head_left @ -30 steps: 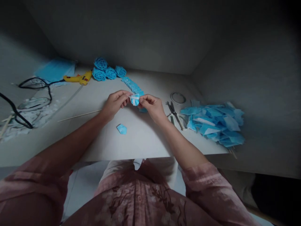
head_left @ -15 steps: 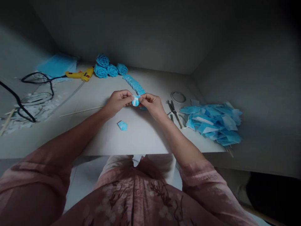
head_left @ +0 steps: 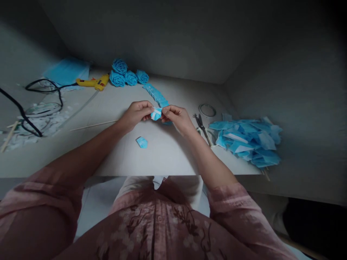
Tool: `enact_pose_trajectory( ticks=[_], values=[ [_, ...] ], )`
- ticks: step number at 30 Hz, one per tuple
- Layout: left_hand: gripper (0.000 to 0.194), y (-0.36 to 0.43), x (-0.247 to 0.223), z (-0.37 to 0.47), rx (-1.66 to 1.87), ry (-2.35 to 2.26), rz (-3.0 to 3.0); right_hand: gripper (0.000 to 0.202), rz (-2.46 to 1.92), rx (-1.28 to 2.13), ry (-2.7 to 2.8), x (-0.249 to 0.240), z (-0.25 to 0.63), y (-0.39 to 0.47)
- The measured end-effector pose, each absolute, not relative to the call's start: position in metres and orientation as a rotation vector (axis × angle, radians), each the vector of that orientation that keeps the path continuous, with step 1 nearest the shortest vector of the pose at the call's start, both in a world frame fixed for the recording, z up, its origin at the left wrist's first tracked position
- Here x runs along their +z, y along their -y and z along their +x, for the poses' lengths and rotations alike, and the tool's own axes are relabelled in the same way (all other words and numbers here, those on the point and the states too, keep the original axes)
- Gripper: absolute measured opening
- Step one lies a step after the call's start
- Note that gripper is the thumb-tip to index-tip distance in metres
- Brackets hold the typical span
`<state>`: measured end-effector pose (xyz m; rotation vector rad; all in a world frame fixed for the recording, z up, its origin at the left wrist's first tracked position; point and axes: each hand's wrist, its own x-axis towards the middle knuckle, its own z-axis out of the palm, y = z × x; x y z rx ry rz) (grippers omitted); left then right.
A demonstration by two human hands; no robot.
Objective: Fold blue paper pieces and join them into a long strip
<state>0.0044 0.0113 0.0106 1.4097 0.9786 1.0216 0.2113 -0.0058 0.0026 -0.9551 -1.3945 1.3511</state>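
Between my hands, above the middle of the table, is a small folded blue piece [head_left: 156,114] with a white strip across it; it looks like thin fabric or paper. My left hand [head_left: 138,112] pinches its left edge between thumb and fingers. The right edge is gripped the same way by my right hand [head_left: 175,116]. Just behind the hands lies a row of overlapping folded blue pieces [head_left: 155,94]. A single blue pentagon-shaped piece [head_left: 141,142] rests on the table nearer to me. Parts of the fingers behind the held piece are hidden.
Several blue fabric roses [head_left: 131,78] stand at the back beside a yellow glue gun [head_left: 101,83] with a black cord. Scissors [head_left: 203,130], a wire ring [head_left: 207,110] and a heap of blue pieces [head_left: 246,141] are on the right. A thin stick [head_left: 93,125] lies left, near white scraps [head_left: 43,124].
The blue piece between my fingers has tilted, its white strip now more slanted. Both hands keep their pinch in nearly the same place; the whole view has shifted slightly.
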Motion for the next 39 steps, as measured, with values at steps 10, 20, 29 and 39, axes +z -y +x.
enact_pose_trajectory(
  ticks=[10,20,29,39],
  values=[
    [0.016,-0.014,0.005,0.004,1.078,-0.994,1.484,0.05,-0.947,1.356,1.481,0.0,0.211,0.004],
    [0.014,-0.014,0.0,0.007,1.506,-1.16,2.033,0.042,-0.977,1.152,1.434,-0.009,0.209,-0.002],
    [0.01,-0.007,-0.007,0.009,1.42,-1.161,2.348,0.056,-0.962,1.126,1.487,-0.012,0.204,0.0],
    [0.011,-0.004,0.003,0.011,1.243,-1.236,2.242,0.038,-1.062,0.927,1.599,-0.004,0.202,0.009]
  ],
)
